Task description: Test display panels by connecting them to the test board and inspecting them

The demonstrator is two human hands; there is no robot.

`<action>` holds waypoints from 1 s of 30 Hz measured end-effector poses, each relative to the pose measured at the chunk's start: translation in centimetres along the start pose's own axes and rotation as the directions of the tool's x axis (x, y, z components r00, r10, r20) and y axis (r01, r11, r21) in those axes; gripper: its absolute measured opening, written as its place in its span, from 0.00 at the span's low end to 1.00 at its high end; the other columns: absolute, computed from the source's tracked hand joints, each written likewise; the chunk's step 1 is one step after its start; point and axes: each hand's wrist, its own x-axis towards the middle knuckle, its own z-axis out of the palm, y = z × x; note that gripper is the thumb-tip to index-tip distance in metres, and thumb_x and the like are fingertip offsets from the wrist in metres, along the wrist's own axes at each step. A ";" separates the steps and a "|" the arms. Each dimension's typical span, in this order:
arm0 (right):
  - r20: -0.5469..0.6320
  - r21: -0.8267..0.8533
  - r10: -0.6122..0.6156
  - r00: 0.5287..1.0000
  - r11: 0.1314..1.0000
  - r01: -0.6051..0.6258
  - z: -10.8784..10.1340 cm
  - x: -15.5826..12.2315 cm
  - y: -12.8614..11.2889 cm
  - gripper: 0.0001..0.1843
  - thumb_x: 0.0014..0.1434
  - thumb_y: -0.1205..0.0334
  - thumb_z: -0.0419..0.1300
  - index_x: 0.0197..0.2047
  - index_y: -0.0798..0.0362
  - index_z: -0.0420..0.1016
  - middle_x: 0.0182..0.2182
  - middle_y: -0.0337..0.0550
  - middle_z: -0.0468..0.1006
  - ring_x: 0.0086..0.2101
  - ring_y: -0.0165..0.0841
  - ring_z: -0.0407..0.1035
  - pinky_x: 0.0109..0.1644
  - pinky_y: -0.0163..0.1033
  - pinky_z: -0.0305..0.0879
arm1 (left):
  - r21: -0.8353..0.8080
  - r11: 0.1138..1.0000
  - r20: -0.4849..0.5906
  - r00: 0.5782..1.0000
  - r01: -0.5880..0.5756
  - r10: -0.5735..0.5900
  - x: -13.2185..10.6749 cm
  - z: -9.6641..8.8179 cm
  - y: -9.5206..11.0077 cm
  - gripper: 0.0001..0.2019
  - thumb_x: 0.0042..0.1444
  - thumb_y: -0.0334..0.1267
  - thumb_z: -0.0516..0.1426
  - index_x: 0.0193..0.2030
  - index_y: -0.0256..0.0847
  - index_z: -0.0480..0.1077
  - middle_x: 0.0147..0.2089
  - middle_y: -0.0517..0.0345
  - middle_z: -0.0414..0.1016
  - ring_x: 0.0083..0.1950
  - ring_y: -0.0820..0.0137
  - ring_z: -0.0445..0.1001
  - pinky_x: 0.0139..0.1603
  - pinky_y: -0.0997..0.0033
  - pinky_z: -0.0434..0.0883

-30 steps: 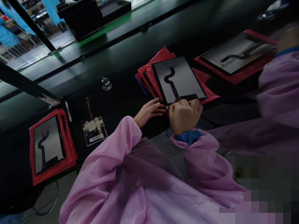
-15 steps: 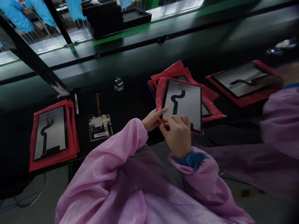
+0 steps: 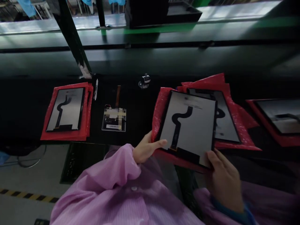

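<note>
Between my hands is a grey-backed display panel [image 3: 187, 131] with a black S-shaped flex cable, lying on a red bubble-wrap bag [image 3: 159, 107]. My left hand [image 3: 146, 148] grips the lower left corner, thumb on top of the panel and fingers underneath. At the lower right corner, my right hand [image 3: 223, 176] pinches the edge with its thumb on top. Partly hidden behind the held panel, another display panel [image 3: 227, 117] rests on red bubble wrap on the bench.
Left on the bench lie stacked panels on red wrap [image 3: 65, 109], a white pen [image 3: 96, 89] and a small circuit board [image 3: 114, 118] with an orange flex strip. A shiny metal object [image 3: 144, 81] stands further back. Another wrapped panel [image 3: 281, 115] is at right. A green post [image 3: 70, 40] rises behind.
My right hand has moved from the panel's lower left corner to its lower right corner. The panel is now held by both hands, nearer to me. The view has turned, and the co-worker's arm is largely out of sight.
</note>
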 end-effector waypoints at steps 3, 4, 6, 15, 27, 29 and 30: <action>0.109 0.114 -0.026 0.994 0.993 0.014 2.9 -0.4 -1.0 0.20 0.54 0.44 0.67 0.43 0.49 0.82 0.46 0.53 0.83 0.49 0.52 0.78 0.53 0.57 0.76 | 0.095 0.995 -0.100 0.994 -0.029 0.038 -1.8 -2.1 0.4 0.32 0.44 0.53 0.74 0.52 0.38 0.73 0.48 0.53 0.80 0.48 0.65 0.78 0.56 0.63 0.73; 0.138 0.156 -0.025 0.990 0.988 0.003 4.1 -0.4 -1.3 0.21 0.56 0.43 0.65 0.45 0.50 0.82 0.45 0.52 0.84 0.49 0.49 0.78 0.52 0.55 0.78 | 0.171 0.984 -0.132 0.989 -0.046 0.069 -2.3 -2.7 0.6 0.32 0.48 0.56 0.72 0.52 0.37 0.73 0.49 0.50 0.80 0.50 0.62 0.78 0.59 0.60 0.73; 0.212 0.249 -0.001 0.977 0.967 -0.053 6.2 -0.2 -1.9 0.22 0.58 0.43 0.63 0.47 0.49 0.82 0.43 0.49 0.84 0.46 0.44 0.79 0.49 0.50 0.79 | 0.419 0.899 -0.170 0.961 -0.130 0.218 -3.3 -3.3 0.7 0.30 0.59 0.56 0.65 0.59 0.36 0.71 0.57 0.44 0.78 0.60 0.55 0.76 0.68 0.53 0.70; 0.162 0.316 0.033 0.986 0.945 -0.084 7.2 0.4 -3.6 0.28 0.50 0.44 0.68 0.50 0.52 0.83 0.44 0.46 0.83 0.45 0.39 0.77 0.53 0.46 0.74 | 0.883 -0.419 0.432 0.716 -0.211 0.549 -6.2 -4.8 -2.7 0.33 0.72 0.33 0.51 0.79 0.32 0.44 0.73 0.28 0.63 0.77 0.51 0.62 0.71 0.52 0.71; 0.196 0.269 0.054 0.979 0.957 -0.107 3.7 1.1 -6.4 0.24 0.55 0.48 0.70 0.52 0.49 0.83 0.43 0.44 0.84 0.43 0.40 0.78 0.45 0.42 0.78 | 0.930 -0.210 0.368 0.756 -0.302 0.542 -5.9 -6.0 -3.3 0.44 0.70 0.35 0.53 0.81 0.42 0.27 0.78 0.33 0.53 0.80 0.50 0.55 0.73 0.46 0.69; 0.218 0.324 0.081 0.973 0.934 -0.150 4.0 1.5 -6.3 0.24 0.56 0.48 0.70 0.53 0.49 0.82 0.45 0.44 0.84 0.42 0.38 0.79 0.42 0.41 0.79 | 0.923 -0.123 0.365 0.723 -0.365 0.586 -5.9 -6.0 -3.6 0.44 0.70 0.40 0.55 0.81 0.44 0.28 0.80 0.34 0.49 0.81 0.50 0.51 0.75 0.44 0.66; 0.217 0.358 0.086 0.972 0.920 -0.161 4.3 1.8 -6.3 0.25 0.55 0.48 0.70 0.54 0.48 0.81 0.45 0.43 0.83 0.41 0.37 0.78 0.41 0.39 0.79 | 0.915 -0.071 0.355 0.705 -0.398 0.614 -5.9 -6.1 -3.8 0.45 0.70 0.42 0.56 0.81 0.44 0.28 0.81 0.35 0.47 0.82 0.51 0.49 0.76 0.44 0.64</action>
